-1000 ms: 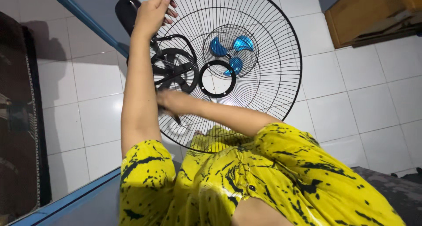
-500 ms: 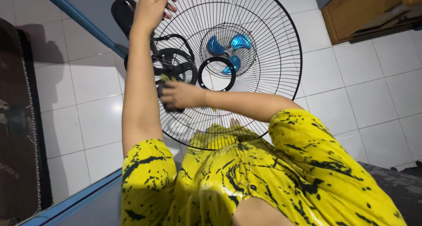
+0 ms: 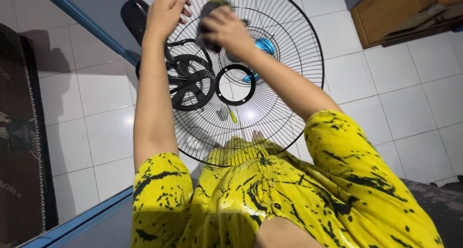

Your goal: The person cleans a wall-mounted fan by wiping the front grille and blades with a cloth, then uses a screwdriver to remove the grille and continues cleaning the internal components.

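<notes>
A: Legend, head view. What do the 2 hands hold?

B: The left hand (image 3: pixel 166 12) is clenched on the upper rim of the black wire fan guard (image 3: pixel 270 117), fingers curled through the wires. The right hand (image 3: pixel 225 27) grasps a dark cloth (image 3: pixel 208 11), pressed to the guard just beside the left fingers, near the top.

A: How far along does the wiping appear?

B: Judging by position alone, the cloth is working the upper arc; the lower wires, well below the fingers, show no cloth on them. Which wires are already clean cannot be told, as no dust is visible either way.

A: What is obscured?

B: The guard's bottom edge is covered by the yellow patterned shirt (image 3: pixel 270 199). Behind the wires lie a black fan part (image 3: pixel 190 81) and a small blue-bladed fan (image 3: pixel 263 46), partly masked by the right forearm. The guard's top is cut off by the frame.
</notes>
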